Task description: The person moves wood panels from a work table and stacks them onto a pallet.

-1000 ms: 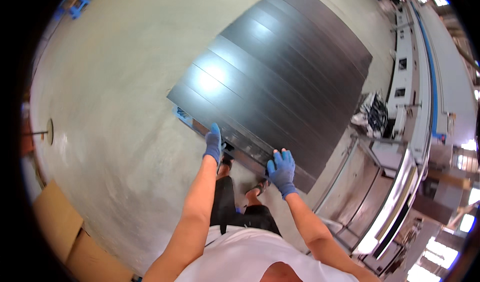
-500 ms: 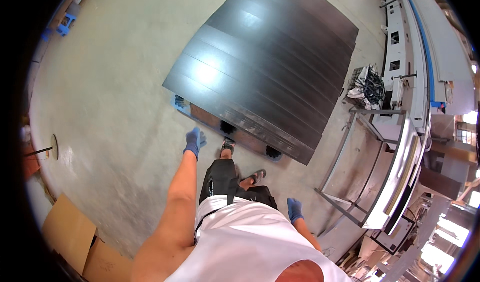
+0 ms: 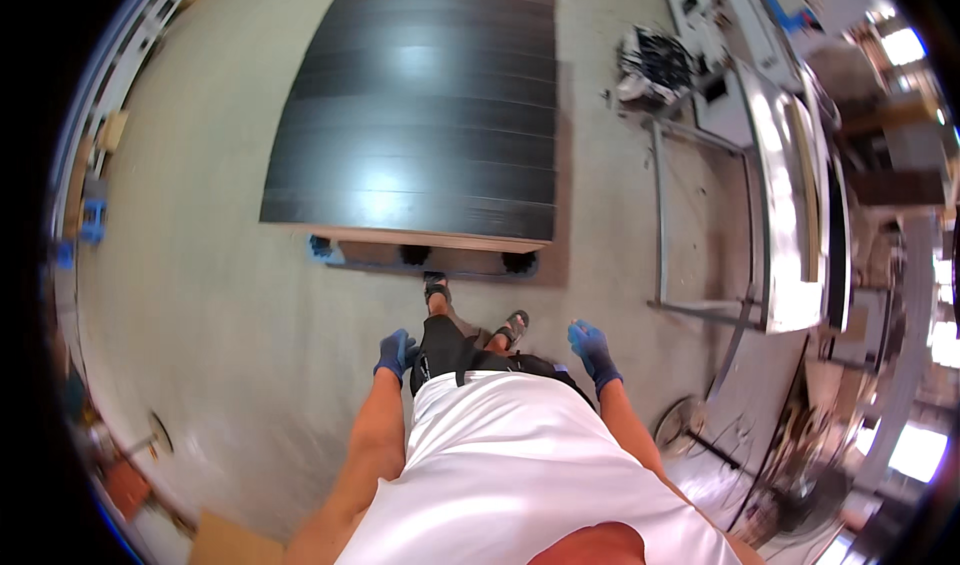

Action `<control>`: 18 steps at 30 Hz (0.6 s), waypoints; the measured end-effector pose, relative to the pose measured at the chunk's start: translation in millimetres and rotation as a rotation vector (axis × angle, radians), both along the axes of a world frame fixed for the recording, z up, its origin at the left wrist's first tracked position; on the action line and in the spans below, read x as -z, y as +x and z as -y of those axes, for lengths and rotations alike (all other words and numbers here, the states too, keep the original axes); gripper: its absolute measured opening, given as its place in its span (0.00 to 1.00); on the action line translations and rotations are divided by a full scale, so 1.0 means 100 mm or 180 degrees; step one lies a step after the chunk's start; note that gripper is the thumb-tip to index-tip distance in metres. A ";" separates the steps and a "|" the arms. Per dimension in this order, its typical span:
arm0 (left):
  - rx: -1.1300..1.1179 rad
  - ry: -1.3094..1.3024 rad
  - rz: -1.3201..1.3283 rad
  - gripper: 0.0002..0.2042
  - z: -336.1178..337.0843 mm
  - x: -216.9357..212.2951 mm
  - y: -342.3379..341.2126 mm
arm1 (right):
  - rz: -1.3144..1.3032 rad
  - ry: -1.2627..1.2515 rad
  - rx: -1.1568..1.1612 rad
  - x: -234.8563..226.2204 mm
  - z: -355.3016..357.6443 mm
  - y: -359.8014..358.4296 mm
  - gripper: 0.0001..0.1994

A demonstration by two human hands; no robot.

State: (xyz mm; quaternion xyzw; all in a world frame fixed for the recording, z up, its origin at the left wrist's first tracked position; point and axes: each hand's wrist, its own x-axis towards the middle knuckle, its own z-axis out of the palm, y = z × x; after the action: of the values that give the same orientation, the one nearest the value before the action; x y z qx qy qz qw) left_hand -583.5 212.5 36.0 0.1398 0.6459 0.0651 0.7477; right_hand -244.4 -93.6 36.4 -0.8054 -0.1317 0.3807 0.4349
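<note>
Dark sheet stack [image 3: 420, 115], glossy and banded with light reflections, lies flat on a low pallet [image 3: 420, 255] on the grey concrete floor [image 3: 200, 295], straight ahead of us in the head view. We stand just short of its near edge, our sandalled feet [image 3: 436, 290] close to the pallet's blue corner blocks. Our left hand [image 3: 396, 353], in a blue glove, hangs at our side with fingers loosely curled, gripping nothing. Our right hand [image 3: 592, 350], also gloved in blue, hovers by our hip, fingers partly bent and empty. Neither hand touches the stack; both are near it but apart. To our right stands a long metal-framed machine table [image 3: 790, 205] with a shiny top, and beyond its far end a heap of dark scrap strips [image 3: 655, 65]. A floor fan [image 3: 690, 430] sits low at our right. Cardboard [image 3: 230, 540] lies on the floor at lower left, and shelving [image 3: 95, 185] lines the left wall.
</note>
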 end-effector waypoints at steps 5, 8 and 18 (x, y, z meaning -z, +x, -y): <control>0.0510 0.0234 -0.0191 0.15 0.22 -0.23 0.37 | 0.0109 -0.0440 0.0691 0.18 1.13 -0.15 0.10; 0.0760 0.0268 0.0348 0.14 0.18 -0.29 0.45 | -0.1116 -0.0558 0.1779 0.13 1.79 -0.43 0.10; 0.1655 0.0203 0.0189 0.08 0.11 -0.32 1.14 | -0.0972 -0.0930 0.1339 0.48 2.70 -0.87 0.13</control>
State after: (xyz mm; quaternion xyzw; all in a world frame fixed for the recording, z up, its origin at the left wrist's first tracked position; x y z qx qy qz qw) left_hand -469.7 201.1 67.9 0.3226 0.5636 -0.1048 0.7532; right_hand -331.2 -363.1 -11.8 -0.8025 0.1611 0.4139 0.3984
